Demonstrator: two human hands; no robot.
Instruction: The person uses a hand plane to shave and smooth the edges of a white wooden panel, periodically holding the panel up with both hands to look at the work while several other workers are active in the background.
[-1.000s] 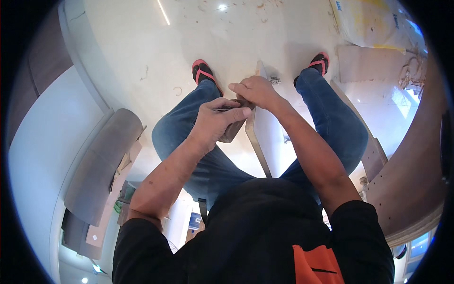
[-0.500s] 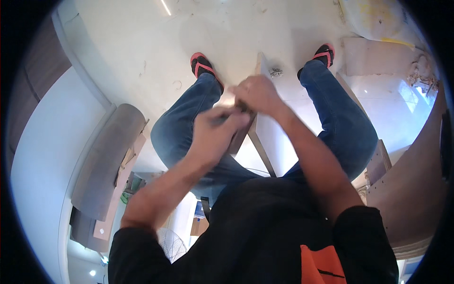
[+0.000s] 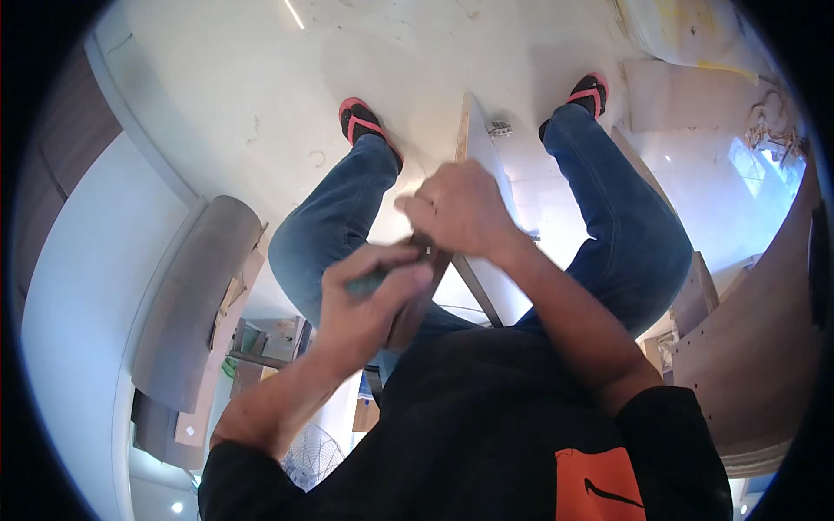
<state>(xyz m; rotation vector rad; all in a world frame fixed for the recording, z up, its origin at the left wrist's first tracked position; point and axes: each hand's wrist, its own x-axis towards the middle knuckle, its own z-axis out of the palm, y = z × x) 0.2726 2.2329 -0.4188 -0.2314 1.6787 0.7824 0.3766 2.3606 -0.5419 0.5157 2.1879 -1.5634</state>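
Between my knees a narrow brown wooden-looking piece (image 3: 415,314) slants up toward my hands. My left hand (image 3: 358,300) is at its upper end, thumb and fingers bent around something small and dark that blur hides. Just beyond it my right hand (image 3: 462,208) is closed, knuckles up, over the same spot; whatever it grips is hidden beneath the fingers. A pale panel (image 3: 488,178) stands on edge between my legs, its long thin edge running away from me under the right hand. Near its far end a small metal hinge-like fitting (image 3: 499,129) is seen.
At the left stand a grey-brown curved piece (image 3: 195,304) and a white panel (image 3: 87,260). A large brown board (image 3: 747,356) rises at the right. A flat board (image 3: 673,95) and crumpled scraps (image 3: 776,122) lie on the far right floor. A wire fan guard (image 3: 314,456) shows low down.
Both hands have come nearer my body, the left one also shifting left. The brown piece has moved closer to my waist with them. The view has shifted slightly.
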